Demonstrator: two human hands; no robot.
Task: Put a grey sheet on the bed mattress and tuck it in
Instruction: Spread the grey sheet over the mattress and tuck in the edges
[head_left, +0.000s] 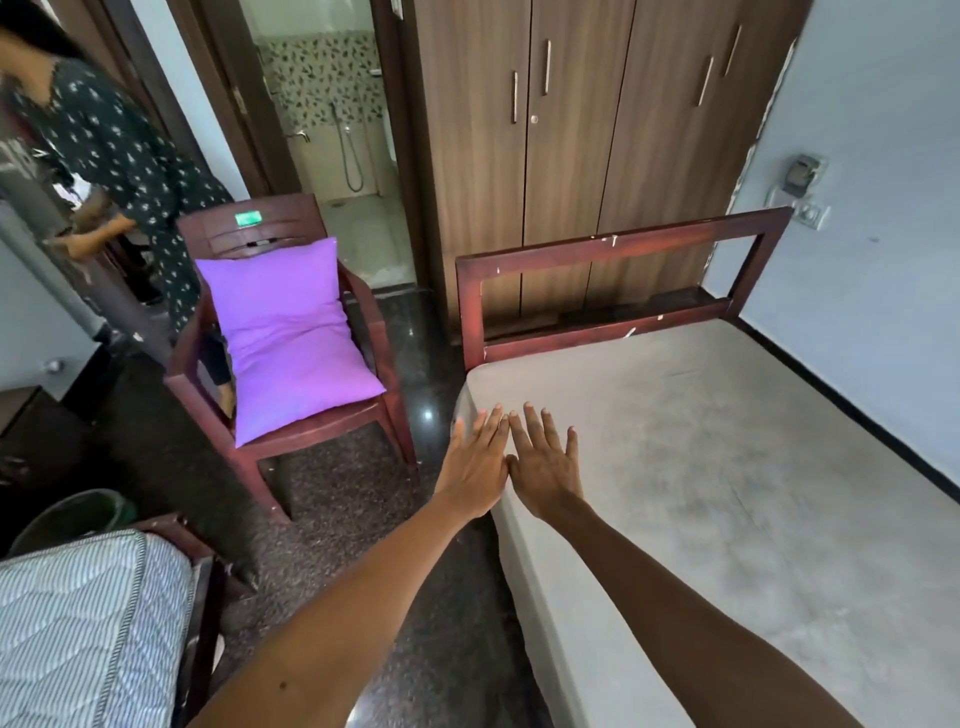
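Bedroom: mattress (727, 493) at 3 o'clock, grey-topped.
Grip: left hand (475, 467) and right hand (545, 467) flat, fingers straight, empty.
Handling: sheet judged light, limp; pinch corners.

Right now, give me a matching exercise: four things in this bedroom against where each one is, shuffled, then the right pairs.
1 purple pillow
2 right hand
3 striped bedding
4 wardrobe

A behind the headboard
B on the chair
C over the mattress, fingers spread
D bottom left of the view

Pairs: 1-B, 2-C, 3-D, 4-A.
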